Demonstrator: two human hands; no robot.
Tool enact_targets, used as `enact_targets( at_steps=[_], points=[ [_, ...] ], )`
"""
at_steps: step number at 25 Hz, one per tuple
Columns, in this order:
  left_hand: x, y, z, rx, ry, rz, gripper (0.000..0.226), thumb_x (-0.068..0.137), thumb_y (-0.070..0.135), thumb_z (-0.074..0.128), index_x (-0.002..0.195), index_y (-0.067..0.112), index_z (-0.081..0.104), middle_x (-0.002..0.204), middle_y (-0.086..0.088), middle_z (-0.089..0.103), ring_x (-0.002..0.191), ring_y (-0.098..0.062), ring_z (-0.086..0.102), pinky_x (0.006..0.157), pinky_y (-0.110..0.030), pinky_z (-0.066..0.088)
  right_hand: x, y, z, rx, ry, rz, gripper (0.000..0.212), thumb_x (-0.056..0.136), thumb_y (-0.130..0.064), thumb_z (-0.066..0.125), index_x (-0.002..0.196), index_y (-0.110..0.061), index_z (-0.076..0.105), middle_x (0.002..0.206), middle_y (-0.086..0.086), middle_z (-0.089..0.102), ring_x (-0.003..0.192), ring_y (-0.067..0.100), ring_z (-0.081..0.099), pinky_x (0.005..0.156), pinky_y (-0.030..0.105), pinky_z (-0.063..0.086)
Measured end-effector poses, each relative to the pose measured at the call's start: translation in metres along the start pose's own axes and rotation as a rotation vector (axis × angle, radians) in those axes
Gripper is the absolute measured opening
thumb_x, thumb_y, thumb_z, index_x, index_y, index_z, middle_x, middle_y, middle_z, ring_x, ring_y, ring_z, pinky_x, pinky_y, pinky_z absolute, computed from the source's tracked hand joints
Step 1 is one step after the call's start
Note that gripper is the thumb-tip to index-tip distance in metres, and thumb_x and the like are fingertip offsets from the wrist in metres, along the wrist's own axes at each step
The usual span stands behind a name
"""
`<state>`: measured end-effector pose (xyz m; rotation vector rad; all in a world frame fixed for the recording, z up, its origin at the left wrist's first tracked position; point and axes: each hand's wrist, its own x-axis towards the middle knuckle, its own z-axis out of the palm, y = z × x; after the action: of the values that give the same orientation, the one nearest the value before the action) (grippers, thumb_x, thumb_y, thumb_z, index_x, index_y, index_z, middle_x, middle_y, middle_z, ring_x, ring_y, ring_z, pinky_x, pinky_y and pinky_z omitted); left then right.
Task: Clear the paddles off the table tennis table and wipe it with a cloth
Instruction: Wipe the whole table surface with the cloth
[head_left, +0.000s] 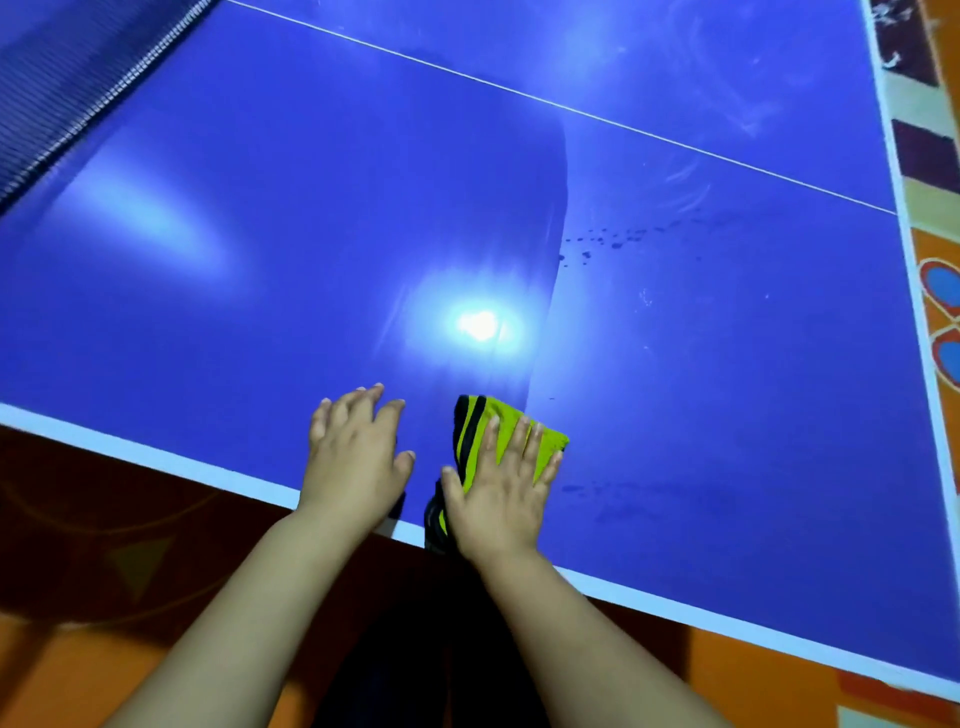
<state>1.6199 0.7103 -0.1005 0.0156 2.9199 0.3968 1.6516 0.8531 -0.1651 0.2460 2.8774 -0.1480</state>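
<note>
the blue table (701, 374) fills nearly all i see, and i place everything from its near edge (156, 456), the white strip closest to my body. far beyond that edge, up to my left, the dark net (78, 88) runs across a corner. a thin white centre line (519, 94) crosses the surface well beyond the edge, slanting away to the right. closer to the edge a bright glare (480, 325) shines off the glossy part of the top, and a curved boundary just right of it separates that gloss from a duller part. a scatter of dark specks (608, 241) sits on the dull side, farther from the edge than the glare. an orange patterned floor (930, 249) shows past the table's right side and below the near edge. my left hand (353, 452) rests flat on bare table just inside the edge, fingers spread, holding nothing. my right hand (498, 488) lies beside it, fingers straight and splayed, pressing down on the cloth (511, 431). the cloth is yellow-green with dark stripes, bunched, one dark end draped over the near edge.
</note>
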Motion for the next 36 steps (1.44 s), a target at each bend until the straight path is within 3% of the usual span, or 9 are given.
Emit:
enact_targets(
  at_steps=[2,4,9,17,24,30,36],
  points=[
    [0.017,0.007,0.003,0.007,-0.010,0.001,0.057,0.087,0.037,0.055,0.139,0.021,0.038,0.151,-0.003,0.026,0.139,-0.021,0.016,0.114,-0.040,0.003,0.039,0.001,-0.009,0.044,-0.035,0.038,0.090,0.076,-0.066,0.001,0.153,-0.020,0.001,0.158,0.020,-0.007,0.146,0.033,-0.014,0.111,0.056,-0.017],
    [0.042,0.017,0.008,-0.002,-0.015,0.002,0.056,0.087,0.035,0.056,0.138,0.021,0.040,0.151,-0.003,0.027,0.139,-0.021,0.017,0.114,-0.039,0.003,0.084,0.010,-0.020,0.032,-0.017,0.048,0.084,0.081,-0.066,0.001,0.152,-0.023,-0.007,0.158,0.018,-0.013,0.145,0.032,-0.020,0.112,0.057,-0.016],
    [0.122,0.055,0.021,-0.009,-0.012,0.024,0.059,0.085,0.034,0.058,0.139,0.021,0.038,0.151,-0.003,0.026,0.138,-0.022,0.017,0.114,-0.040,0.002,0.203,0.031,-0.045,-0.010,0.026,-0.037,0.075,0.092,-0.059,0.028,0.152,-0.028,-0.005,0.160,0.012,-0.012,0.146,0.028,-0.017,0.115,0.054,-0.013],
    [0.256,0.130,0.035,-0.036,0.056,0.056,0.063,0.085,0.036,0.058,0.141,0.024,0.032,0.153,-0.002,0.019,0.139,-0.021,0.013,0.115,-0.038,-0.001,0.407,0.057,-0.087,-0.034,0.113,-0.107,0.071,0.091,-0.059,0.029,0.153,-0.031,0.006,0.161,0.010,-0.001,0.148,0.026,-0.009,0.116,0.052,-0.012],
    [0.319,0.157,0.050,-0.013,0.128,0.049,0.058,0.082,0.033,0.061,0.136,0.020,0.042,0.149,-0.005,0.029,0.138,-0.024,0.020,0.114,-0.041,0.005,0.546,0.067,-0.121,-0.064,0.132,-0.179,0.068,0.090,-0.053,0.031,0.152,-0.035,0.011,0.161,0.009,0.005,0.148,0.026,-0.003,0.116,0.053,-0.008],
    [0.326,0.175,0.054,0.010,0.132,0.026,0.058,0.082,0.032,0.061,0.135,0.019,0.043,0.148,-0.004,0.031,0.137,-0.023,0.021,0.114,-0.040,0.004,0.586,0.089,-0.138,-0.019,0.089,-0.272,0.065,0.091,-0.041,0.033,0.152,-0.036,0.012,0.161,0.005,0.004,0.148,0.021,-0.004,0.118,0.047,-0.007],
    [0.290,0.179,0.052,0.013,0.092,0.006,0.059,0.082,0.033,0.060,0.137,0.019,0.042,0.150,-0.004,0.028,0.138,-0.022,0.019,0.114,-0.039,0.002,0.529,0.133,-0.127,0.001,0.076,-0.152,0.069,0.090,-0.045,0.036,0.153,-0.033,0.011,0.162,0.005,0.002,0.148,0.021,-0.005,0.117,0.045,-0.010]
  ],
)
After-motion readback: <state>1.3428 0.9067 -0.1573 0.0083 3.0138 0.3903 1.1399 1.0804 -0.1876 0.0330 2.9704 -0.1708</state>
